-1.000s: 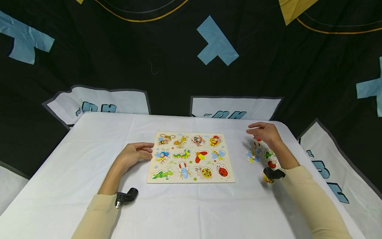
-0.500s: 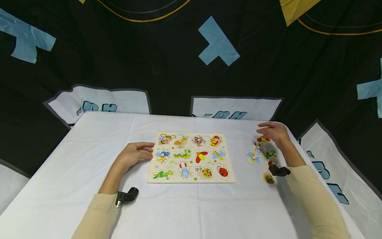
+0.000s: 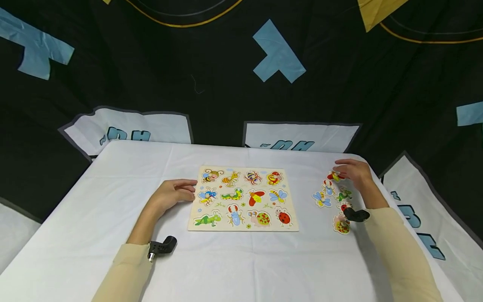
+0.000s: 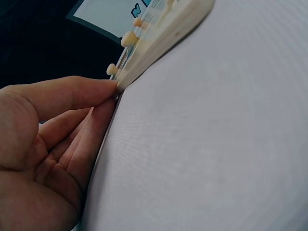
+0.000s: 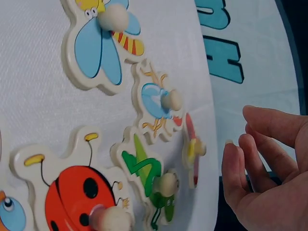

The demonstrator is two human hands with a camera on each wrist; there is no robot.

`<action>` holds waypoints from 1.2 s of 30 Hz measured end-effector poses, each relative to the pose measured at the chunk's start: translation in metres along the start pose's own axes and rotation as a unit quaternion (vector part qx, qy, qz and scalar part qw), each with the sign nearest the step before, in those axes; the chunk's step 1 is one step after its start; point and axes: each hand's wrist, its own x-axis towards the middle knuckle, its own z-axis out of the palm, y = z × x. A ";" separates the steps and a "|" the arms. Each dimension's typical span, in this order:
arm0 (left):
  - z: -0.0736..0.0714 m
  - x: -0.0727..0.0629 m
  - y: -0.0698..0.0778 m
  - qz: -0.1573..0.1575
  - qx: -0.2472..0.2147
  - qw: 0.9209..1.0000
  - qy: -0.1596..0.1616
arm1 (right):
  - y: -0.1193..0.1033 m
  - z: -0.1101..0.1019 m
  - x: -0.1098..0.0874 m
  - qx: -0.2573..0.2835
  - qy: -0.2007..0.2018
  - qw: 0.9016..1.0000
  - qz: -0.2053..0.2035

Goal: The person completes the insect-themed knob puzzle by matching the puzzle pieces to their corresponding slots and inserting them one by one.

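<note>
My left hand [image 3: 170,195] rests beside the wooden insect puzzle board [image 3: 241,230], its fingertips touching the board's left edge. In the left wrist view, the board's edge [image 4: 161,45] meets the fingertips. My right hand [image 3: 356,172] hovers over the far end of a group of knobbed puzzle pieces, fingers loosely bent and holding nothing. Nearest to it is a red-winged insect piece [image 3: 335,175]. Closer to me lie a blue beetle [image 3: 328,188], a green grasshopper [image 3: 344,193], a blue-winged dragonfly [image 3: 322,199], a ladybug [image 3: 344,205] partly hidden by the wrist camera, and a snail [image 3: 341,225].
A white cloth covers the table [image 3: 211,268]. Behind it hangs a dark curtain [image 3: 211,84] with blue and yellow shapes. Black cameras sit on both wrists, the left camera [image 3: 164,246] near the board. The table's right edge runs close beyond the pieces.
My right hand has moved right and slightly nearer to me, uncovering the red-winged piece and others. The left hand stays at the board, and the head view has shifted slightly.
</note>
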 end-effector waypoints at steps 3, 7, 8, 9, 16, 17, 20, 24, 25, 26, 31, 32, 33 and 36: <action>0.000 0.000 0.001 0.001 -0.001 1.000 -0.001 | 0.005 -0.001 0.004 0.000 0.000 1.000 0.015; 0.001 -0.001 0.003 0.003 -0.009 1.000 -0.003 | 0.012 -0.002 0.008 0.005 -0.003 0.999 0.034; 0.001 -0.001 0.003 0.004 -0.010 1.000 -0.004 | 0.014 -0.002 0.009 0.005 -0.004 0.999 0.038; 0.001 0.000 0.003 0.004 -0.011 1.000 -0.004 | 0.016 -0.003 0.011 0.006 -0.004 0.999 0.043; 0.001 0.002 0.000 0.003 -0.001 1.000 -0.002 | 0.028 -0.003 0.019 0.010 -0.005 0.998 0.056; 0.001 0.002 0.000 0.002 0.000 1.000 -0.002 | 0.029 -0.003 0.020 0.012 -0.005 0.998 0.056; 0.001 0.002 0.000 0.000 0.002 1.000 -0.002 | 0.032 -0.003 0.021 0.013 -0.005 0.999 0.051; 0.001 0.002 0.001 -0.004 -0.001 1.000 0.002 | 0.033 -0.001 0.021 0.008 -0.007 0.999 0.038; 0.001 0.002 0.001 -0.005 -0.001 1.000 0.003 | 0.033 -0.001 0.021 0.008 -0.007 0.999 0.036; 0.001 0.002 0.001 -0.006 -0.002 1.000 0.004 | 0.033 0.000 0.021 0.005 -0.006 0.999 0.034; 0.001 0.002 0.000 -0.007 -0.002 1.000 0.003 | 0.033 0.002 0.023 -0.009 -0.007 0.999 0.039; 0.001 0.002 0.000 -0.007 -0.004 1.000 0.004 | 0.033 0.003 0.024 -0.013 -0.007 0.999 0.040; 0.001 0.002 0.000 -0.007 -0.004 1.000 0.004 | 0.032 0.003 0.024 -0.016 -0.009 0.999 0.042; 0.000 0.001 -0.001 -0.008 -0.003 1.000 0.003 | 0.033 0.003 0.024 -0.025 -0.007 0.999 0.045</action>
